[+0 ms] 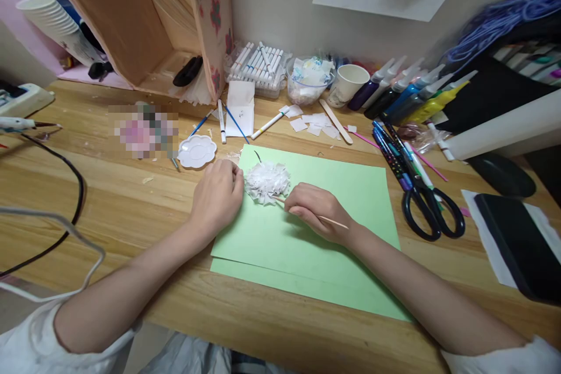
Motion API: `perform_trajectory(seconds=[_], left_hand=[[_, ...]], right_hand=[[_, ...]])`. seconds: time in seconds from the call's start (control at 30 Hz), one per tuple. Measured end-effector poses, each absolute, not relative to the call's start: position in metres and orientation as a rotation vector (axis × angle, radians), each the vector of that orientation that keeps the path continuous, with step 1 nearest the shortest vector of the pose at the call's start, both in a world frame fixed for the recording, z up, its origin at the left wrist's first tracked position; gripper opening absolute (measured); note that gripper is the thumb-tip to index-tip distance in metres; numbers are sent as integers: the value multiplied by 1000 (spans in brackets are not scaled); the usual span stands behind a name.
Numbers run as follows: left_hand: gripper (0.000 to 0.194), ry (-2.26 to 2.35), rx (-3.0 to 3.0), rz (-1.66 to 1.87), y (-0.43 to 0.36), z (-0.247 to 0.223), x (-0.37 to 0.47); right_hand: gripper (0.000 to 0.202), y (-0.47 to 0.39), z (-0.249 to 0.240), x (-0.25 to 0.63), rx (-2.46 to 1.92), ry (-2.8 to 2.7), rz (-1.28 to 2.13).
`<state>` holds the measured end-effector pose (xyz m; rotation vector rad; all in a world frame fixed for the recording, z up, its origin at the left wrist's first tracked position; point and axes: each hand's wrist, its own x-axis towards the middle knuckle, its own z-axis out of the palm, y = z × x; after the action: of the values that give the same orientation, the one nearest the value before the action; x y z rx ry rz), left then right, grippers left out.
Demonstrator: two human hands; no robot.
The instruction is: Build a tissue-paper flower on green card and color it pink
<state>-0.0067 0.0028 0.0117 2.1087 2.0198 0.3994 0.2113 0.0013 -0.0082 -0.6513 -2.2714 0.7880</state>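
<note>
A ruffled clump of small white paper pieces (265, 181) lies on the upper left of the green paper (333, 187), with a short dark curved line just above it. My right hand (318, 210) is closed around a thin wooden stick (333, 222), whose far end touches the clump's lower right edge. Beside the clump on the left, my left hand (219, 193) rests curled at the paper's edge. Its fingertips are tucked out of sight, so anything in them is hidden. A second green sheet shows underneath along the front edge.
Behind the paper are a white palette (197, 151), loose paper scraps (315, 121), a box of markers (258, 67) and a paper cup (347, 85). Black-handled scissors (432, 213) and a black phone (517, 245) lie on the right. Cables (81, 198) cross the left side.
</note>
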Motion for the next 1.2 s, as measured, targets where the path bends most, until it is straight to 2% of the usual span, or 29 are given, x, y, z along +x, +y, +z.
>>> perform_trajectory(seconds=[0.17,0.4,0.57,0.8,1.2], left_hand=[[16,2036,2172,335,1,10,-4],[14,2039,2234,321,1,6,-5],[14,2049,2255,318,0,5,-4],[15,2038,2248,318,0,5,-4],[14,2044,2249,342,0,4,-4]], right_hand=[[32,4,0,204,-735,-2280,747],[45,26,32,167,-1112,-2261,810],[54,33,38,154,-1169,-2205,807],[48,9,29,182,-1169,-1866,979],[46,4,10,185,-1140,-1788,1086]])
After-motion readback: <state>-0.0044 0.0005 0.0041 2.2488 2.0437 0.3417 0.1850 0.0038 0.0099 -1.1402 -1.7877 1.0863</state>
